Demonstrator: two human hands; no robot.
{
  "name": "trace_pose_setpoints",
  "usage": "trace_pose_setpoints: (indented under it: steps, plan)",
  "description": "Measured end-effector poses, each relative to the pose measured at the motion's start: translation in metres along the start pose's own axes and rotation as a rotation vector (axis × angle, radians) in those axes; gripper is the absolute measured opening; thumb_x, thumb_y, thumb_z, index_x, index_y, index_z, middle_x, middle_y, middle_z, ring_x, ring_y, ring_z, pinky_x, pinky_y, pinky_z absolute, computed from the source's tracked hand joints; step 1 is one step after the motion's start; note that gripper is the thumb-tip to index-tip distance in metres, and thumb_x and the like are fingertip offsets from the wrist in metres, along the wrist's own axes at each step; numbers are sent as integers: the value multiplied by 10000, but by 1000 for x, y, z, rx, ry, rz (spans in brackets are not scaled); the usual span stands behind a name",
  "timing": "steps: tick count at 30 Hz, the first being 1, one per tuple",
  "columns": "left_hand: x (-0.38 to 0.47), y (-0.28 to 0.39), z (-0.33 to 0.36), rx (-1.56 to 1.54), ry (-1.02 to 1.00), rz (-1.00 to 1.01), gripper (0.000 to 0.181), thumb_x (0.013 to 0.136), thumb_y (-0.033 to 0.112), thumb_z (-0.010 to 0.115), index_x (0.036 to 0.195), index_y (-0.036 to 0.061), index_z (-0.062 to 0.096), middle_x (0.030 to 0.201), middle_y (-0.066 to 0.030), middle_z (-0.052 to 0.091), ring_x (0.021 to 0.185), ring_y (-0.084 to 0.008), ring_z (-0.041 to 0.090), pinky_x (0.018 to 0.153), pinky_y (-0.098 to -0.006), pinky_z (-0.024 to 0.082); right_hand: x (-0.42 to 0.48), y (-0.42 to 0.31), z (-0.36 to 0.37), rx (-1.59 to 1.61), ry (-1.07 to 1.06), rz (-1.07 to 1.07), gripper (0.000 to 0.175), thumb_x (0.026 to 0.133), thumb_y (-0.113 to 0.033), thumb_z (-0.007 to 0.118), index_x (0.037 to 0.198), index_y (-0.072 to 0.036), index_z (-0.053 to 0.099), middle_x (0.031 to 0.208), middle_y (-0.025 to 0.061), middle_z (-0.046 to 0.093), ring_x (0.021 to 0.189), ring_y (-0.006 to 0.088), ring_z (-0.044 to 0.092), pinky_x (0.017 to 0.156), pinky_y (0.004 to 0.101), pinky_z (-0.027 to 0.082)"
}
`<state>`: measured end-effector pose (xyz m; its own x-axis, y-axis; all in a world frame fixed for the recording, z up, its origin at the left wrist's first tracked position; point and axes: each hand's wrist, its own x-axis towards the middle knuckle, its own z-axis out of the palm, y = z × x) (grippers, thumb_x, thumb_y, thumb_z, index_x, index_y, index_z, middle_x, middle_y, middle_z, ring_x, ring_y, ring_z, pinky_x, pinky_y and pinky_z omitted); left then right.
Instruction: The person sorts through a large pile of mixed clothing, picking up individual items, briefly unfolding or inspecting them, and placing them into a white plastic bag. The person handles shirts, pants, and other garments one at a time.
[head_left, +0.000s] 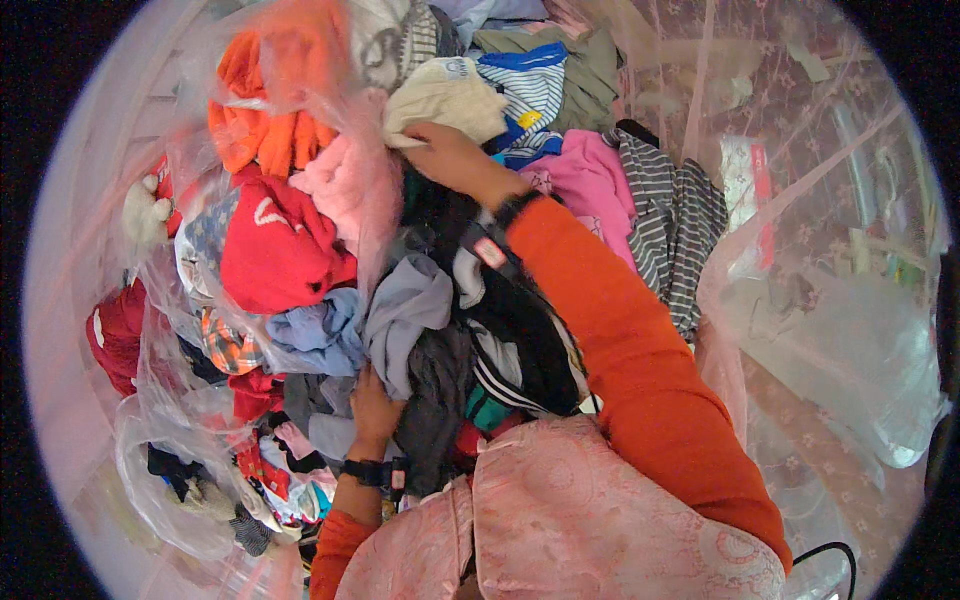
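Observation:
My right hand (448, 161) pinches the edge of a cream knit garment (450, 97) in the upper middle of the pile. Lower down, my left hand (375, 409) reaches among grey cloth, its fingertips hidden beneath a grey garment (409, 300); whether it grips the cloth cannot be told. A dark grey garment (435, 405) lies beside it. Between my arms is a black garment with white stripes (525, 345). A blue-and-white striped garment (531, 86) and a pink one (589, 176) lie to the right of my right hand. A red garment (277, 247) sits left of the grey cloth.
Clear plastic bags of clothes stand at the left, one holding socks (251, 529). Orange (270, 127) and pale pink (352, 180) garments lie at the upper left. Striped grey cloth (664, 225) borders the pile. Pink patterned netting (810, 97) surrounds everything, with plastic sheeting (847, 352) at right.

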<state>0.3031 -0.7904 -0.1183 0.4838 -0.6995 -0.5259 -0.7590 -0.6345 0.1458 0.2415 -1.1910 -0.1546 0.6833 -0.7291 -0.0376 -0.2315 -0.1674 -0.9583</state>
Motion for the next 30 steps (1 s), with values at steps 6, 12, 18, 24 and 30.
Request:
trace_pose_setpoints:
  steps: [6, 12, 18, 24, 30]
  plan:
    - [6, -7, 4, -8, -90, -67, 855, 631, 224, 744, 1355, -9, 351, 1362, -202, 409, 1218, -364, 433, 978, -469, 370, -134, -67, -82, -28, 130, -221, 353, 814, -144, 505, 1133, -12, 580, 1025, 180, 624, 942, 333, 604, 860, 378, 462]
    - [0, -4, 4, -31, 4, 0, 834, 675, 273, 735, 1365, 8, 348, 1379, -184, 404, 1231, -353, 430, 967, -485, 382, -219, -122, -67, -440, -517, -274, 239, 774, -133, 541, 996, -107, 626, 851, 108, 624, 820, 332, 601, 709, 408, 487]
    - [-2, -5, 7, -55, 66, -10, 835, 695, 307, 723, 1381, 34, 335, 1414, -181, 370, 1259, -341, 413, 981, -491, 365, -218, -82, -77, -56, -405, -141, 286, 857, -243, 592, 1092, -84, 629, 952, 117, 657, 861, 223, 630, 768, 334, 497]
    - [-2, -5, 9, -46, 47, -36, 837, 684, 272, 737, 1380, 34, 337, 1401, -184, 379, 1251, -347, 417, 984, -475, 362, -104, 4, -160, 162, 230, 221, 326, 883, -202, 598, 1162, -36, 572, 1008, 51, 623, 878, 121, 574, 772, 261, 474]
    - [-1, 1, 4, -54, 45, -40, 818, 648, 185, 744, 1355, 24, 366, 1352, -192, 423, 1196, -367, 453, 966, -467, 372, -41, 86, -157, 208, 428, 370, 347, 854, -242, 612, 1133, -44, 553, 907, 30, 575, 808, 140, 534, 727, 268, 445]
